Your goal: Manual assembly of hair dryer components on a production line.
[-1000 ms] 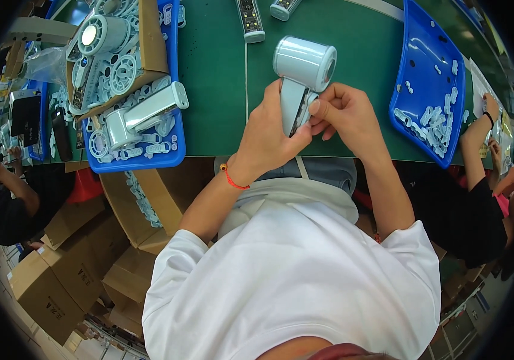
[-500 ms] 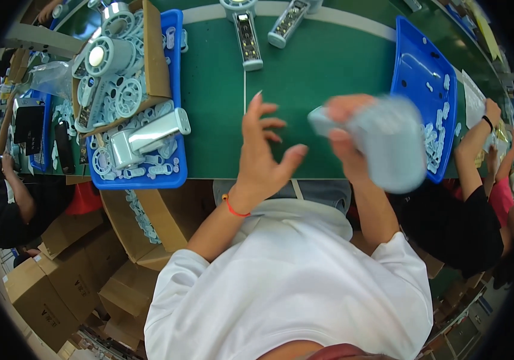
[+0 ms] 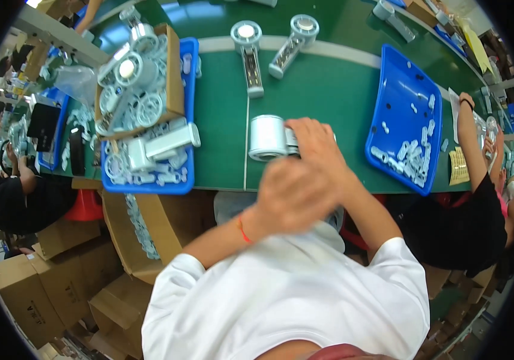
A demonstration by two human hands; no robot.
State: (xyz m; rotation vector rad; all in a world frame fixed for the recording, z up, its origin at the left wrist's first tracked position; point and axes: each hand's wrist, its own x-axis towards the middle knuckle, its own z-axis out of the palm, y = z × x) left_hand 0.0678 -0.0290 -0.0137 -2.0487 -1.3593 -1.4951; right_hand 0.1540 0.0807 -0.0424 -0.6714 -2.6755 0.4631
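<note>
On the green table in front of me lies a white handled device with a round, drum-like head [image 3: 267,137]. My right hand [image 3: 318,144] wraps over its handle from above, hiding most of that part. Nearer my chest is my left hand [image 3: 298,195], closer to the camera and overlapping the right wrist from this angle. Motion smears its fingers, so I cannot tell whether anything is in it. Two similar devices rest farther up the table, one upright in line with me [image 3: 251,63] and one slanted [image 3: 294,45], their handles showing inner parts.
At left, a blue tray [image 3: 179,187] bears a cardboard box [image 3: 176,78] of pale plastic parts, with another device beside the box. A tilted blue tray [image 3: 389,90] of small white pieces lies at right. Co-workers sit on both sides; cartons [image 3: 53,288] stand at lower left.
My right hand has brought the device down from the right onto the table. My left hand, spread before, has drawn back toward my chest and right. The view has shifted slightly.
</note>
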